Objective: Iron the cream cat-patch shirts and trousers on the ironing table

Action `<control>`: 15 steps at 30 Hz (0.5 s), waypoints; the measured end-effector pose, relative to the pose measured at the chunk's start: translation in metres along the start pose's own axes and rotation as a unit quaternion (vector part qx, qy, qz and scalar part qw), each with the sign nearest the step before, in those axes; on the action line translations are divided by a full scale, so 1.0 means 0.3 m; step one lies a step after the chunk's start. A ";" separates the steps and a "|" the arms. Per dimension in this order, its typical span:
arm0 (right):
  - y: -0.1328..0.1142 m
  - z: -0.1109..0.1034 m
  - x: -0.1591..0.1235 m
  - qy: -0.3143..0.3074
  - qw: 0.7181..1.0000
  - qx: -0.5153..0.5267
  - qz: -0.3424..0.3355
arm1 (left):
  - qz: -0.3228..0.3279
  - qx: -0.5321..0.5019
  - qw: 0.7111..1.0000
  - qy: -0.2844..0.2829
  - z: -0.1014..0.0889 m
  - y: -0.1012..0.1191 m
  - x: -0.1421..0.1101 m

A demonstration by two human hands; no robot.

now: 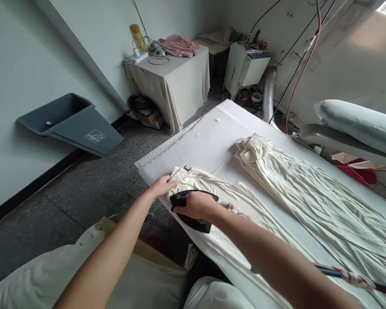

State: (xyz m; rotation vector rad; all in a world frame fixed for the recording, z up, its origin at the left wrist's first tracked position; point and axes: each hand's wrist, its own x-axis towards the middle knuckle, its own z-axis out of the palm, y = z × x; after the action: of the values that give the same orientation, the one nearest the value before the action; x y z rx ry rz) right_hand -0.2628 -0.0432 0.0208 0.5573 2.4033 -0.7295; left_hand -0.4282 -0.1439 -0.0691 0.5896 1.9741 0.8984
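My right hand point(196, 207) is wrapped round the handle of a black iron point(201, 225), which rests on a cream pair of elastic-waist pants point(225, 189). At the gathered waistband, near the board's left edge, my left hand point(163, 186) grips the cloth with the thumb on top. A small dark red tag shows on the waistband just beyond the thumb. The garment stretches away to the lower right, partly hidden under my right forearm. Beside it lies a second cream elastic-waist garment point(286, 184), creased lengthwise. Both are on a white padded ironing table point(209, 128).
A grey bin point(83, 128) stands by the left wall. Behind the table is a cloth-covered stand point(186, 81) with pink fabric point(178, 45). A padded sleeve board point(360, 124) juts in at right. A blue wrapped cord point(334, 272) crosses the lower right. Light cloth point(51, 274) is piled at lower left.
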 end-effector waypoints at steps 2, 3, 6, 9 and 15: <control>-0.050 0.045 -0.009 -0.025 1.000 -0.007 0.002 | 0.014 0.019 1.000 0.018 0.009 0.029 -0.005; -0.057 0.066 -0.025 -0.025 1.000 -0.010 0.008 | 0.025 0.027 0.999 0.021 0.018 0.047 -0.015; 0.019 0.114 -0.145 -0.018 0.999 -0.038 0.010 | 0.075 0.028 0.996 -0.026 0.073 0.087 -0.086; 0.162 0.142 -0.340 -0.029 0.999 -0.036 0.024 | 0.082 0.023 0.996 0.003 0.164 0.067 -0.184; 0.295 0.209 -0.537 0.041 0.983 0.055 0.168 | -0.005 0.071 0.997 0.019 0.289 -0.058 -0.250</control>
State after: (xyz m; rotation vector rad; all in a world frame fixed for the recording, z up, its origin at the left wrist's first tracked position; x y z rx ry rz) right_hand -0.0699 -0.0490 0.0437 1.0261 2.2679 -0.7027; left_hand -0.3166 -0.1746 -0.0756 0.6469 2.0852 0.7723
